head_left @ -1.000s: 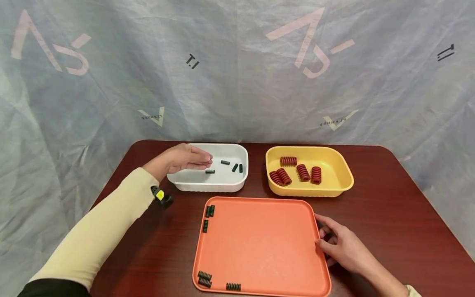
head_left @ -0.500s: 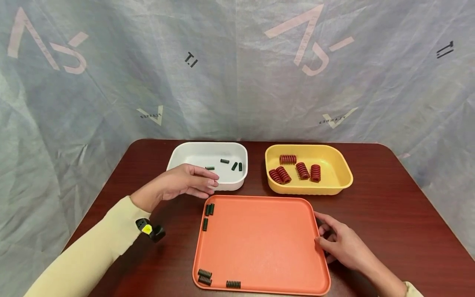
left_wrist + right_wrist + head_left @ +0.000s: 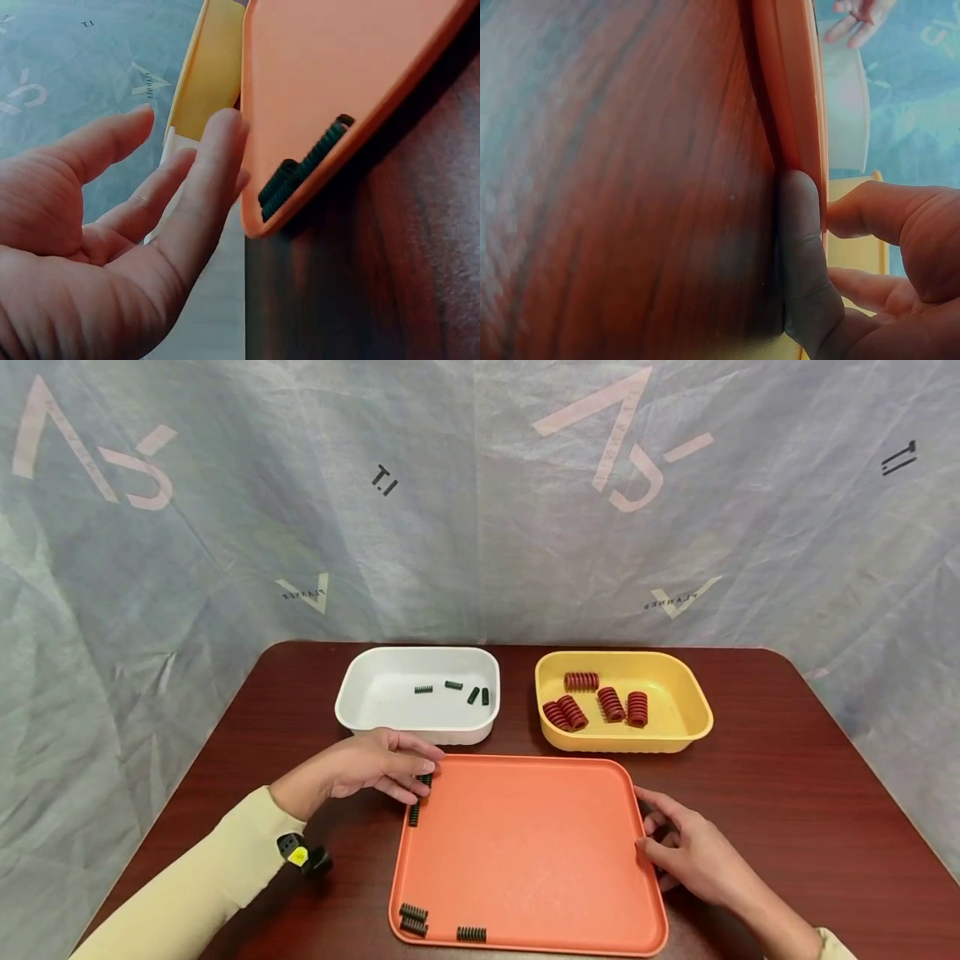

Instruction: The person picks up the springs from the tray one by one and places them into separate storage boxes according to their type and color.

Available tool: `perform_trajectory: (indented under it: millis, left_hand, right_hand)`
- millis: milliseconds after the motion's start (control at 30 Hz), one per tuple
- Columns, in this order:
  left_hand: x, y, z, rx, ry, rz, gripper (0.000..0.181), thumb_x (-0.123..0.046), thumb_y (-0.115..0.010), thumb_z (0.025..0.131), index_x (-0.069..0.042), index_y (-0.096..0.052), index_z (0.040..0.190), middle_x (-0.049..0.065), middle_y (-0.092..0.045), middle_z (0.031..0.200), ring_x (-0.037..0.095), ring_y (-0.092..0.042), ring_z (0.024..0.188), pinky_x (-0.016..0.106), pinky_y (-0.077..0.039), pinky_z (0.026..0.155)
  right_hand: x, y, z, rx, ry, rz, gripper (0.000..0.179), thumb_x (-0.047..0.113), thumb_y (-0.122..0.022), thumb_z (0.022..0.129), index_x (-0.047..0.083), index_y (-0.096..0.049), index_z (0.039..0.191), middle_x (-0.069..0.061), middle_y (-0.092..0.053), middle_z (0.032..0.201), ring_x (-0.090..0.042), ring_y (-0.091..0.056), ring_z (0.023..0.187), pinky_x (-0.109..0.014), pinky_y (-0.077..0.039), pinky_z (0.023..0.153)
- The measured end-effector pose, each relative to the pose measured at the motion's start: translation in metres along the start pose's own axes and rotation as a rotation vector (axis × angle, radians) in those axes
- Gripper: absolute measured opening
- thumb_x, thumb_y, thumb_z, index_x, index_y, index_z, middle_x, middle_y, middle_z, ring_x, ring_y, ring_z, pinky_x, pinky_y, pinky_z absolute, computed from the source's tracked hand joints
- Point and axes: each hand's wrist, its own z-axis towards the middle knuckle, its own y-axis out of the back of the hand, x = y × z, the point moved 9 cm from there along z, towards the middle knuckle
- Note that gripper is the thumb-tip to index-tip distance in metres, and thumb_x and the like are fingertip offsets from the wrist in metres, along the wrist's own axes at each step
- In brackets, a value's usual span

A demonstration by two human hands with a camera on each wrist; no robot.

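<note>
Left grip is relaxed and spread over the upper-left corner of the tray, nothing visible held; contact there unclear. Right grip pinches the tray's right rim. Looks part-done: dark springs sit along the tray's edges, two at the lower-left corner, one on the near edge, a group at upper left partly hidden from the head camera. Four more lie loose in the white bin, so that batch seems unfinished. Five red springs lie in the yellow bin, none seen on the tray, so likely not started. Spring looks: dark ones thin, green-black coils, on their sides; red ones fatter. The tray is plain orange, flat on the worktop.
</note>
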Motion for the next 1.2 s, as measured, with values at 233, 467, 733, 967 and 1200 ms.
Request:
perform_trajectory:
  millis: [233,467,733,967,1200]
  left_hand:
    - [0.0055,0.0005,-0.0003,-0.015,0.002,0.002,0.049,-0.010,-0.068,0.100,0.009,-0.053,0.143,0.028,-0.058,0.139,0.039,-0.070,0.107,0.048,-0.063,0.087]
    - [0.0061,-0.0011,0.0011,-0.025,-0.010,0.034,0.050,-0.013,-0.070,0.099,0.008,-0.054,0.142,0.025,-0.062,0.135,0.036,-0.071,0.104,0.046,-0.062,0.088]
    - [0.0060,-0.0014,0.0025,-0.036,-0.014,0.040,0.049,-0.013,-0.070,0.100,0.008,-0.055,0.142,0.025,-0.062,0.134,0.036,-0.071,0.104,0.046,-0.062,0.089]
    - [0.0057,-0.0048,0.0022,-0.034,-0.010,0.027,0.050,-0.015,-0.070,0.100,0.007,-0.055,0.142,0.025,-0.061,0.136,0.041,-0.070,0.106,0.048,-0.062,0.087]
    - [0.0052,-0.0089,0.0042,-0.018,-0.007,0.024,0.046,-0.013,-0.069,0.100,0.009,-0.056,0.139,0.025,-0.061,0.134,0.039,-0.070,0.105,0.048,-0.061,0.092]
  right_hand:
    - [-0.0002,-0.0001,-0.0003,0.000,-0.002,0.008,0.069,0.000,-0.069,0.094,-0.004,-0.035,0.155,-0.018,-0.051,0.100,-0.019,-0.062,0.066,-0.041,-0.061,0.048]
    - [0.0001,0.0001,-0.0004,-0.012,0.001,0.005,0.069,-0.001,-0.069,0.093,-0.004,-0.037,0.154,-0.018,-0.051,0.100,-0.019,-0.062,0.065,-0.041,-0.061,0.047]
    - [0.0004,0.0003,-0.0006,-0.010,-0.001,0.002,0.069,0.000,-0.069,0.094,-0.004,-0.036,0.154,-0.018,-0.051,0.100,-0.019,-0.062,0.065,-0.041,-0.061,0.047]
    - [0.0004,-0.0001,-0.0006,-0.010,-0.009,0.004,0.069,0.000,-0.069,0.094,-0.004,-0.036,0.154,-0.018,-0.051,0.100,-0.020,-0.062,0.065,-0.042,-0.061,0.047]
    - [0.0004,0.0001,-0.0008,0.001,-0.002,0.006,0.069,0.000,-0.068,0.095,-0.004,-0.036,0.155,-0.018,-0.051,0.101,-0.019,-0.062,0.067,-0.042,-0.061,0.047]
